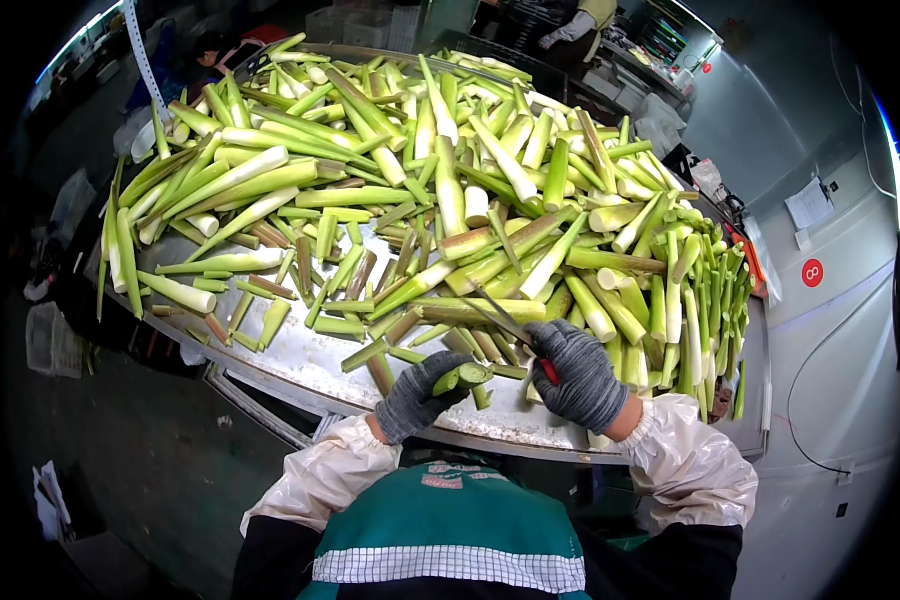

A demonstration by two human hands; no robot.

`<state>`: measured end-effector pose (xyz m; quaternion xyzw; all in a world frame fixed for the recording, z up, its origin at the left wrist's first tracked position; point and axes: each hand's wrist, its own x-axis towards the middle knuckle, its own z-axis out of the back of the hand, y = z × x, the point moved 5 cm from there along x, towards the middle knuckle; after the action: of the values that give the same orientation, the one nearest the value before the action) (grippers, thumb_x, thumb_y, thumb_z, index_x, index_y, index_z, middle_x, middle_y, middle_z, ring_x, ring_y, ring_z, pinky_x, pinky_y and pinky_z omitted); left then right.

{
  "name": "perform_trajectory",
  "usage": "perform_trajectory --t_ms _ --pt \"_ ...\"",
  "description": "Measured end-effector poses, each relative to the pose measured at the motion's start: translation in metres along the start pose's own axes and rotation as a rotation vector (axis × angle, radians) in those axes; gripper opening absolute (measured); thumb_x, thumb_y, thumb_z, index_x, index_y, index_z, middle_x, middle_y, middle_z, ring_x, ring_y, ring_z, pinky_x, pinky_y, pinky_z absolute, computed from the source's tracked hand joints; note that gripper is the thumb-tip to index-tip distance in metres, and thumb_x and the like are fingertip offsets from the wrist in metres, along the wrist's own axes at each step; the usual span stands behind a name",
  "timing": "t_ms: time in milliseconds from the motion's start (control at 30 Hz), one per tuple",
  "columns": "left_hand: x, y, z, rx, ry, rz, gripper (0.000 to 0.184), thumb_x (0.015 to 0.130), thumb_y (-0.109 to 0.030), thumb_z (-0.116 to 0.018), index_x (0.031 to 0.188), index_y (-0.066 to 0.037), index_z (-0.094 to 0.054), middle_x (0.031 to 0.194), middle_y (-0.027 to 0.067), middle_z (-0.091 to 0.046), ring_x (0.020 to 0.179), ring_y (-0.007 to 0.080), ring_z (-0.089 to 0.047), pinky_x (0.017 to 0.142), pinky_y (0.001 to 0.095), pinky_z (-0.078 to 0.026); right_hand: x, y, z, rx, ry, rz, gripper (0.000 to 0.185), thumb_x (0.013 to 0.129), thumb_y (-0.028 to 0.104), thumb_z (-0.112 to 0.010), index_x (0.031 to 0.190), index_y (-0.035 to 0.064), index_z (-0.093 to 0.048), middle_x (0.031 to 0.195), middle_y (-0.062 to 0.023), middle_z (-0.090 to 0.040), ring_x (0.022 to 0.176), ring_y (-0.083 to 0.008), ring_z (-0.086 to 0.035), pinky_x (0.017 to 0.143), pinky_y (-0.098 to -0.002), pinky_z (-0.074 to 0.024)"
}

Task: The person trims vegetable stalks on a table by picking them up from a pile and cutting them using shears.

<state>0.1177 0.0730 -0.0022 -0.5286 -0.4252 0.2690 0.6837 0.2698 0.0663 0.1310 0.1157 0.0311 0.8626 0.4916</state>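
Both my hands wear grey knitted gloves. My left hand [415, 395] is closed around a short green water bamboo shoot [473, 374], its round cut end facing right. To the right, my right hand [582, 378] grips a knife [505, 318] by its red handle; the narrow blade points up and left over the pile. The blade and the held shoot are apart. Just beyond my hands, a large heap of water bamboo shoots [450, 195], green with pale ends, covers most of the metal table [295, 365]. Short cut pieces [342, 327] lie at the heap's near side.
The table's raised rim runs between my body and the heap. A clear plastic crate [53, 340] stands on the floor at left. Across the table, a person's gloved hand [548, 41] shows at the back. A wall with a red round sign [814, 273] is at right.
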Motion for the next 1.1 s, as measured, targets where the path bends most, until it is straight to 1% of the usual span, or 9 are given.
perform_trajectory --t_ms 133,300,467,633,667,733,933,1000,1100 --pt "0.000 -0.008 0.000 -0.059 -0.009 -0.066 0.040 0.072 -0.001 -0.063 0.109 -0.005 -0.049 0.098 0.0125 -0.056 0.089 0.0204 -0.056 0.075 0.0304 -0.045 0.011 0.028 -0.011 0.674 0.051 -0.036 0.040 0.063 0.008 -0.063 0.100 0.0051 -0.050 0.090 -0.0168 -0.054 0.083 -0.0332 -0.054 0.071 -0.0382 -0.0445" --pt "0.001 -0.012 0.006 0.108 0.068 0.099 0.028 0.072 -0.006 -0.063 0.099 -0.004 -0.055 0.089 0.0125 -0.058 0.083 0.0273 -0.057 0.070 0.0335 -0.044 0.020 0.033 -0.030 0.476 -0.022 0.033 0.032 0.062 0.011 -0.063 0.091 0.0035 -0.052 0.081 -0.0154 -0.051 0.077 -0.0342 -0.052 0.070 -0.0404 -0.0423" --pt "0.009 -0.025 0.013 -0.290 -0.093 0.059 0.044 0.077 -0.006 -0.059 0.117 0.003 -0.043 0.115 0.0134 -0.051 0.112 0.0223 -0.045 0.096 0.0314 -0.034 0.004 -0.013 0.009 0.567 -0.177 -0.191 0.030 0.064 0.010 -0.064 0.090 0.0033 -0.051 0.082 -0.0170 -0.054 0.079 -0.0342 -0.054 0.070 -0.0361 -0.0456" --pt "0.013 -0.027 0.038 -0.554 -0.280 0.012 0.047 0.081 -0.015 -0.059 0.120 0.002 -0.039 0.114 0.0163 -0.050 0.106 0.0260 -0.050 0.094 0.0393 -0.038 -0.037 -0.129 0.117 0.702 -0.650 -0.436 0.044 0.069 0.017 -0.070 0.103 -0.0004 -0.049 0.095 -0.0084 -0.054 0.089 -0.0171 -0.051 0.081 -0.0289 -0.0428" --pt "0.014 -0.027 0.042 -0.577 -0.300 0.005 0.047 0.081 -0.015 -0.059 0.120 0.002 -0.039 0.114 0.0165 -0.051 0.106 0.0260 -0.050 0.094 0.0389 -0.038 -0.044 -0.156 0.142 0.661 -0.644 -0.591 0.042 0.070 0.018 -0.069 0.103 -0.0008 -0.050 0.095 -0.0088 -0.055 0.089 -0.0170 -0.051 0.079 -0.0290 -0.0430" --pt "0.016 -0.032 0.048 -0.556 -0.352 -0.010 0.047 0.082 -0.016 -0.058 0.120 0.002 -0.039 0.113 0.0163 -0.051 0.106 0.0270 -0.050 0.095 0.0396 -0.037 -0.055 -0.212 0.185 -0.013 -0.807 -0.442 0.037 0.072 0.018 -0.065 0.102 0.0018 -0.051 0.086 -0.0081 -0.055 0.078 -0.0197 -0.052 0.072 -0.0334 -0.0431" --pt "0.011 -0.012 0.048 -0.398 -0.330 0.024 0.048 0.083 -0.017 -0.056 0.124 0.000 -0.036 0.116 0.0157 -0.050 0.110 0.0243 -0.047 0.095 0.0354 -0.036 -0.045 -0.438 0.168 -0.057 -0.946 -0.224 0.042 0.070 0.008 -0.063 0.109 -0.0004 -0.050 0.098 -0.0081 -0.057 0.090 -0.0183 -0.053 0.081 -0.0296 -0.0429" --pt "0.010 -0.011 0.044 -0.370 -0.330 0.060 0.049 0.084 -0.017 -0.054 0.125 0.001 -0.034 0.118 0.0137 -0.049 0.112 0.0218 -0.046 0.096 0.0332 -0.034 -0.036 -0.469 0.148 -0.723 -0.717 -0.343 0.043 0.072 0.021 -0.064 0.108 0.0037 -0.049 0.093 -0.0153 -0.057 0.087 -0.0292 -0.055 0.077 -0.0339 -0.0439" --pt "0.011 -0.025 0.044 -0.473 -0.337 0.042 0.049 0.086 -0.014 -0.051 0.127 0.002 -0.031 0.119 0.0109 -0.049 0.114 0.0196 -0.043 0.098 0.0327 -0.030 -0.019 -0.455 0.115 -0.743 -0.291 -0.806 0.026 0.082 0.012 -0.042 0.106 0.0056 -0.049 0.102 -0.0170 -0.054 0.093 -0.0317 -0.052 0.078 -0.0375 -0.0423"
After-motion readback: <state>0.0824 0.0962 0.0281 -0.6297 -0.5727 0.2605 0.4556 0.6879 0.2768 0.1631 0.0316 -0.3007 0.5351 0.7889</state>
